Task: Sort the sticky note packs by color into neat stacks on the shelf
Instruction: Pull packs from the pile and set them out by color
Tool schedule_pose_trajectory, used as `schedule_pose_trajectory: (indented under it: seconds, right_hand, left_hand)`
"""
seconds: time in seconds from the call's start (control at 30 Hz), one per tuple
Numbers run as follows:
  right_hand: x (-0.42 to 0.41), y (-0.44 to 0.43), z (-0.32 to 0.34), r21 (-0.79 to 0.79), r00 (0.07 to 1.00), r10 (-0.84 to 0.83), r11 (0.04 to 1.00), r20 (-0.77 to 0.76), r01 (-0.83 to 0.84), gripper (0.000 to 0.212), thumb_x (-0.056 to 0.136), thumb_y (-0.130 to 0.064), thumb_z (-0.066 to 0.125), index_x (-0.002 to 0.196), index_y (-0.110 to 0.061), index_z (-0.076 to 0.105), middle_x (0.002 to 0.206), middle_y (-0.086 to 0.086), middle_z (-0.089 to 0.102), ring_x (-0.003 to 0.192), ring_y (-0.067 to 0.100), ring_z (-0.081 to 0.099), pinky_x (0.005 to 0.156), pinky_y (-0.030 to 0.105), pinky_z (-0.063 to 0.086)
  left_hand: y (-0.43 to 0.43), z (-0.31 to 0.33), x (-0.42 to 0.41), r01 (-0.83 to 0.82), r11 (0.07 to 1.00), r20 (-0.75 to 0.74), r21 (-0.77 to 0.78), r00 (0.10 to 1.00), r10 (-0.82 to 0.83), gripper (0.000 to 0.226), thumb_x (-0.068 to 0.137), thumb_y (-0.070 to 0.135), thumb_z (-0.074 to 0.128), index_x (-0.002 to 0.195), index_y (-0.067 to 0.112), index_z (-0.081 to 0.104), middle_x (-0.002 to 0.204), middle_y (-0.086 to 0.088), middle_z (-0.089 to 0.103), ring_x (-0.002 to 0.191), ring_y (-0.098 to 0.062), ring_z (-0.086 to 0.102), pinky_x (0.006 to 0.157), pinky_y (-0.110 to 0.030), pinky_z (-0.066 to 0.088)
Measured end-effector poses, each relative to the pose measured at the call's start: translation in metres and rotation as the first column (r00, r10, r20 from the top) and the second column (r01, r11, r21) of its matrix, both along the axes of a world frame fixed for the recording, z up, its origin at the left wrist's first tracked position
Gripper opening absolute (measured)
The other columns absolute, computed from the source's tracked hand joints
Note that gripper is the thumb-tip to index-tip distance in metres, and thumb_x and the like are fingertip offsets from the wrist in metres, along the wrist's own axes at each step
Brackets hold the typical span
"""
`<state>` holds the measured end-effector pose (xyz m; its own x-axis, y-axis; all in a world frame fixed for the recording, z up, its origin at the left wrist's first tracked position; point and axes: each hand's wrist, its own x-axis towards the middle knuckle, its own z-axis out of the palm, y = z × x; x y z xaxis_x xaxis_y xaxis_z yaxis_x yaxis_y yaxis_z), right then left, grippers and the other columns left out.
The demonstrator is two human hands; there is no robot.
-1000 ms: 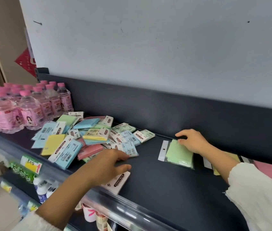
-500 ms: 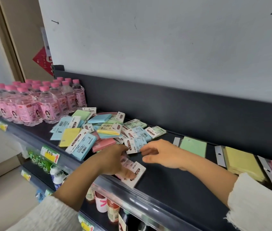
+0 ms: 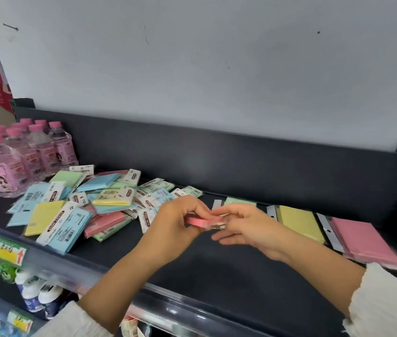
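Head view: the pink pack, on the shelf half a second ago, is now lifted, pinched between left hand and right hand. Likely bound for the pink stack at three o'clock.

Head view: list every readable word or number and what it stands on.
"STICKY NOTE": white header of a blue pack, and of other packs in the pile.
Price tag: blurred, unreadable.
Bottle labels: too small.
Held pink pack: nothing readable.

Bright even light; motion blur at lower edges; wide-angle bending at borders.
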<state>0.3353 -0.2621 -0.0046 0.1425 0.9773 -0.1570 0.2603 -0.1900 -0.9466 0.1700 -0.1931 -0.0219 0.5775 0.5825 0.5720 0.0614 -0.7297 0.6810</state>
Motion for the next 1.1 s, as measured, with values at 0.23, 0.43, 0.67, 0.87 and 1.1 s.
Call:
schedule_pose_trajectory:
  seconds: [0.23,0.43,0.67,0.87,1.1]
  right_hand:
    - [0.037,-0.031,0.003,-0.031,0.969,-0.154,0.988,-0.191,0.15,0.025,0.088,-0.012,0.064,0.111,-0.003,0.065,0.1,0.01,0.071,0.088,0.018,0.068,0.074,0.028,0.057]
    - [0.031,-0.032,-0.019,-0.024,0.887,-0.112,0.99,0.448,0.137,0.039,0.079,-0.012,0.072,0.117,-0.016,0.064,0.112,-0.004,0.063,0.097,0.006,0.058,0.081,0.017,0.049]
    - [0.021,-0.035,-0.012,-0.188,0.693,0.211,0.976,0.689,-0.11,0.074,0.066,-0.033,0.083,0.133,-0.026,0.051,0.127,-0.011,0.049,0.109,0.004,0.045,0.095,0.021,0.039]
    - [-0.002,-0.017,-0.018,-0.133,0.671,0.192,0.981,0.716,-0.139,0.079,0.061,-0.037,0.085,0.132,-0.028,0.052,0.123,-0.012,0.048,0.11,0.006,0.048,0.091,0.018,0.041]
    - [-0.016,-0.001,-0.018,-0.14,0.663,0.201,0.98,0.721,-0.144,0.078,0.059,-0.04,0.085,0.13,-0.03,0.053,0.118,-0.013,0.046,0.113,0.01,0.049,0.098,0.028,0.043]
  left_hand:
    - [-0.013,-0.009,0.038,0.243,0.97,-0.192,-0.003,0.952,-0.239,0.031,0.066,0.02,0.085,0.091,0.034,0.073,0.108,0.021,0.061,0.105,0.002,0.058,0.089,-0.015,0.045]
    - [0.002,-0.015,0.024,0.216,0.976,-0.466,0.025,0.867,-0.18,0.047,0.065,0.039,0.084,0.109,0.029,0.07,0.112,0.023,0.06,0.104,0.012,0.053,0.093,-0.013,0.04]
    - [0.02,-0.022,-0.002,0.051,0.987,-0.601,0.152,0.798,0.051,0.042,0.079,0.042,0.072,0.118,0.029,0.064,0.122,0.016,0.058,0.112,0.002,0.051,0.099,-0.017,0.039]
    - [0.029,-0.021,-0.025,-0.08,0.982,-0.574,0.172,0.802,0.165,0.038,0.083,0.041,0.068,0.118,0.028,0.063,0.123,0.014,0.058,0.113,-0.002,0.051,0.099,-0.021,0.041]
    - [0.041,-0.011,-0.072,-0.482,0.757,-0.524,0.441,0.547,0.653,0.033,0.087,0.038,0.062,0.118,0.027,0.063,0.119,0.005,0.06,0.113,-0.016,0.053,0.089,-0.033,0.046]
